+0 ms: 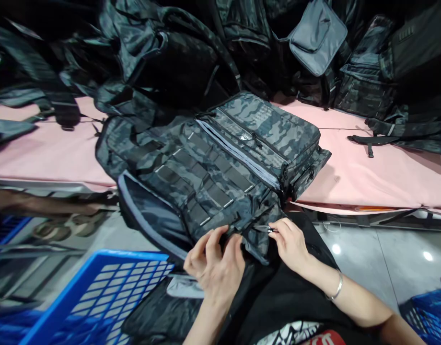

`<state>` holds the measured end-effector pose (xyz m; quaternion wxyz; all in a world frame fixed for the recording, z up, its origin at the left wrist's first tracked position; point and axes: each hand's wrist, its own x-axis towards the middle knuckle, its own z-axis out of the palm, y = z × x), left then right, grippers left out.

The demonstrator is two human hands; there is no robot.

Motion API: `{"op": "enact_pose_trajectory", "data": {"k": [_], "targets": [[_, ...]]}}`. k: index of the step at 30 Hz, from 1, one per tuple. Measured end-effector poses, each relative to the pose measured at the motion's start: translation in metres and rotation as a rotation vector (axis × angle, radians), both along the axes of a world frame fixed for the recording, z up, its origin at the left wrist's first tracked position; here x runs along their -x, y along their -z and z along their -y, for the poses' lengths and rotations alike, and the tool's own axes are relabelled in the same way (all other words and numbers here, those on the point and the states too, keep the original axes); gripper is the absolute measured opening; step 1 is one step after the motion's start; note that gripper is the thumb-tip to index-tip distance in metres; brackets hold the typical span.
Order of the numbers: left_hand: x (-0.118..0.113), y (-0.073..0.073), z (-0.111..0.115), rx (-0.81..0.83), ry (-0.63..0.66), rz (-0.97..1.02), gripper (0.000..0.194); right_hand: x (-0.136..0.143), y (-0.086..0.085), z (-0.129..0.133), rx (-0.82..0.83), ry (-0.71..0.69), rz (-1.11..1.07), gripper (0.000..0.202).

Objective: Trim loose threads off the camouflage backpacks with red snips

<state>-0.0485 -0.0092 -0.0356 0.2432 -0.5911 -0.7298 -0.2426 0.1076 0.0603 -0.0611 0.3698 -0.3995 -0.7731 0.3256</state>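
The left hand (pixel 215 261) rests on the near edge of the camouflage backpack (pixel 220 163). Its fingers are curled and pinch the fabric at the hem. This grip appears to hold the cloth taut and steady for the other hand.

The right hand (pixel 290 242) sits just beside it, to the right. Thumb and forefinger close narrowly on a small dark tool (pixel 267 229), possibly thread snips; the type cannot be confirmed. The tip of the tool points left toward the pinched fabric. A bracelet (pixel 337 286) circles the right wrist.

The backpack lies face up, with its lower end hanging over the edge of the pink table (pixel 367 177) toward the person's lap. This position brings the worked edge within reach of both hands. Webbing rows run across the front panel. The upper pocket stands with its zipper partly open; its contents are not visible.

A blue plastic crate (pixel 98 292) stands at lower left, near the left hand. Its lattice wall shows; what lies in it cannot be determined. Part of a second blue crate (pixel 429 316) shows at lower right.

At the far side of the table, a heap of further camouflage bags (pixel 163 57) lies piled, with a grey pouch (pixel 316 36) among them.
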Motion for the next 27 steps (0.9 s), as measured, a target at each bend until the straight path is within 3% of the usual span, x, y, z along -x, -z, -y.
{"op": "enact_pose_trajectory", "data": {"k": [10,18,22,27], "targets": [[0.001,-0.004,0.003,-0.017,0.002,0.060,0.008,0.008,-0.009,0.005,-0.140,-0.172,0.207,0.019],[0.001,-0.010,0.003,-0.053,0.033,0.017,0.011,0.021,-0.013,0.003,-0.136,-0.194,0.221,0.013],[0.007,-0.027,0.005,-0.123,0.144,0.167,0.011,0.014,-0.015,0.000,-0.041,-0.182,0.039,0.013],[0.020,-0.062,0.001,-0.079,0.323,0.633,0.005,-0.004,-0.028,-0.022,0.147,-0.076,-0.171,0.018]]}}
